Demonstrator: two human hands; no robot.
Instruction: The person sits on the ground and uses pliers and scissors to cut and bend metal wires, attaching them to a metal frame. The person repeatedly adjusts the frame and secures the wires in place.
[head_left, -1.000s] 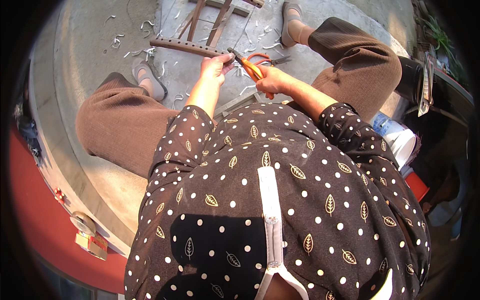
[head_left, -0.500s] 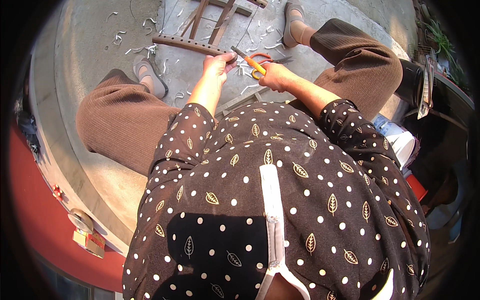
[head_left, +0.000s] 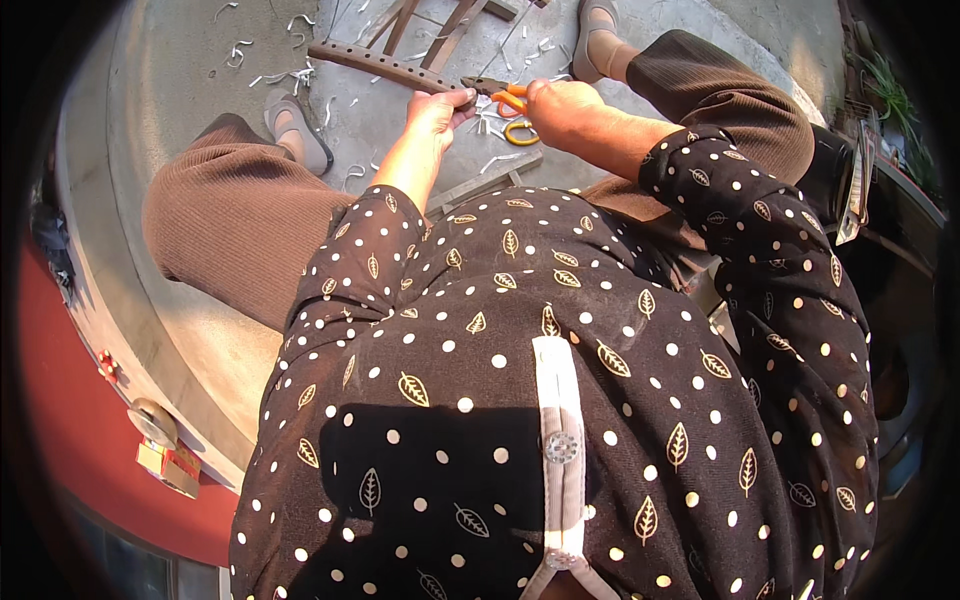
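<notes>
My left hand (head_left: pixel 432 113) is closed around the near right end of a brown wooden bar (head_left: pixel 385 66) with a row of holes along it. The bar belongs to a wooden frame with crossed legs (head_left: pixel 452 35) lying beyond it. In my right hand (head_left: pixel 566 114) is a pair of pliers (head_left: pixel 488 86) with orange handles and dark jaws. The jaws are right at the bar's end, by my left fingertips; whether they grip anything is too small to tell. Just below, scissors (head_left: pixel 520 133) with a yellow finger loop lie on the ground, partly hidden by the pliers and my hand.
White strip scraps (head_left: pixel 300 76) are scattered over the concrete floor (head_left: pixel 215 120). A second wooden piece (head_left: pixel 485 184) lies close to my lap. My feet stand on either side of the frame. Along the left side runs a low ledge with a small box (head_left: pixel 168 466); plants (head_left: pixel 885 85) are at the far right.
The pliers have turned, from pointing up-left with handles together to lying nearly level, with the handles spread. My right elbow has swung outward and up. The left hand keeps hold of the bar.
</notes>
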